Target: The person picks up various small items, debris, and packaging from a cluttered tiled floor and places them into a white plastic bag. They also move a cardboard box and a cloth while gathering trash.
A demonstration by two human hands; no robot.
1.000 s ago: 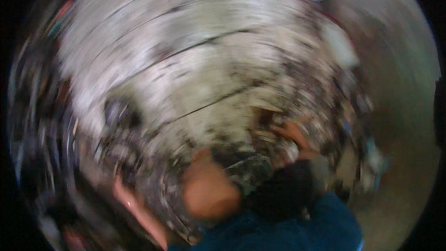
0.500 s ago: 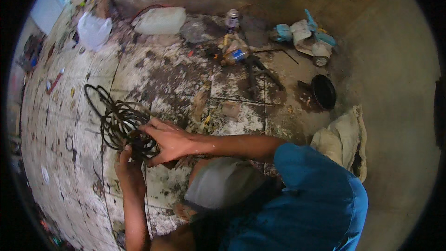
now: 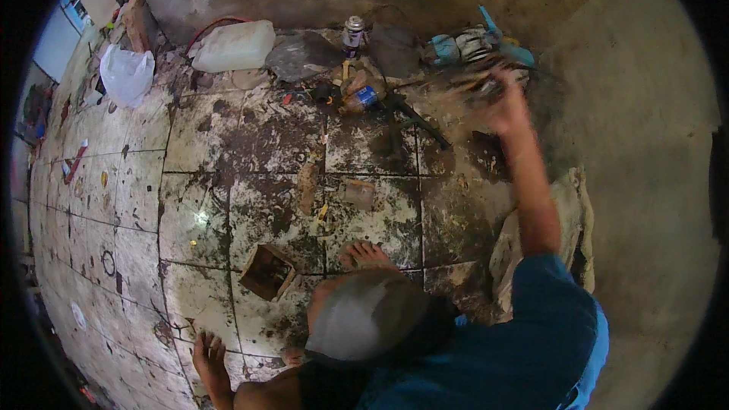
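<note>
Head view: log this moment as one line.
Right hand: outstretched at blurred dark strands, grip unclear | Left hand: lower left, nothing seen held | Box: open, on tiled floor

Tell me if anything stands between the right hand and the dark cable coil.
Nothing visible does: the right hand is right at the blurred dark cable coil, which overlaps the blue-and-white toy in view. Blur hides the grip itself.
</note>
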